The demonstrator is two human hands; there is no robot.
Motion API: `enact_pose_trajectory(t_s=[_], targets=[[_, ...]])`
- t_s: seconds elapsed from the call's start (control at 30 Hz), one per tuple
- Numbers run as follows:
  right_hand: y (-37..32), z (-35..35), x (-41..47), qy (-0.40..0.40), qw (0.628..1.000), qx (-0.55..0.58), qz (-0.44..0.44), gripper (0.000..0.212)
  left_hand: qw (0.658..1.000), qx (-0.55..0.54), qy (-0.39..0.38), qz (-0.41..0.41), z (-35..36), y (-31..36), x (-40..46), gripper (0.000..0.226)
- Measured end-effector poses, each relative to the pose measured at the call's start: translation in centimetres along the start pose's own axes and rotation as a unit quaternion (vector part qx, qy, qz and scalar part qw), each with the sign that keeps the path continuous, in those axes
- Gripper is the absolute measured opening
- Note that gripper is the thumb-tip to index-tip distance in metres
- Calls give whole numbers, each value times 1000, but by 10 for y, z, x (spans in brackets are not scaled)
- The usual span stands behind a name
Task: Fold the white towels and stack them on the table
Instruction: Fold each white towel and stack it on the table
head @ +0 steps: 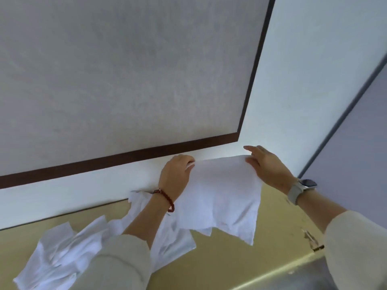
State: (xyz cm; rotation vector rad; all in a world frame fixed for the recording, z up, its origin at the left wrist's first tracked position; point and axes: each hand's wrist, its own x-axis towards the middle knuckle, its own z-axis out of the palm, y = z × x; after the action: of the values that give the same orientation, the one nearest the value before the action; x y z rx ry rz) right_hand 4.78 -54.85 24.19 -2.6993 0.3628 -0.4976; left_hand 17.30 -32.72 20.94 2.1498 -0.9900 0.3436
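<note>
White towel (219, 193) hangs from its top edge, long axis horizontal between left hand (174, 174) and right hand (266, 164); fingers of both pinch its upper corners above the surface (230, 262).

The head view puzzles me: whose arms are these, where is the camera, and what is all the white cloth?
No machine here: a person wears a camera on the head, looking forward and down, so you see their own arms. The left hand and right hand each pinch a top corner of one white towel, holding it up in front of the wall. Below, on the yellowish table, lies a loose heap of unfolded towels. The left wrist wears a red bead bracelet, the right a watch.
</note>
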Motion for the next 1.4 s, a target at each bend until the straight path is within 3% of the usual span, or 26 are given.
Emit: enact_pose_trajectory(t_s=[0.23,0.4,0.5,0.6,0.7,0.77,0.83,0.97,1.17,1.4], targets=[[113,-37,18,101,993,-35,-49,18,990,106,93,16,79,56,35,9],[176,-16,-25,67,994,-43,-75,32,990,110,83,-42,133,67,-15,15],[210,15,-75,-17,995,-56,-75,25,992,87,27,-92,168,73,-65,19],[241,49,-129,-109,991,-44,-61,14,986,62,-82,-131,201,76,-124,18],[263,73,-178,-200,978,-45,-25,9,952,22,-230,-199,222,82,-176,39],[271,81,-200,-257,964,-60,21,9,923,26,-307,-231,230,85,-197,29],[273,82,-209,-285,955,-69,46,12,913,13,-322,-249,234,89,-204,22],[268,78,-205,-248,959,4,138,15,889,-46,-295,-349,231,93,-187,22],[262,75,-158,-144,956,141,212,13,863,-157,-158,-454,228,84,-144,8],[277,110,-93,-133,929,233,255,8,846,-117,-50,-518,258,57,-103,19]])
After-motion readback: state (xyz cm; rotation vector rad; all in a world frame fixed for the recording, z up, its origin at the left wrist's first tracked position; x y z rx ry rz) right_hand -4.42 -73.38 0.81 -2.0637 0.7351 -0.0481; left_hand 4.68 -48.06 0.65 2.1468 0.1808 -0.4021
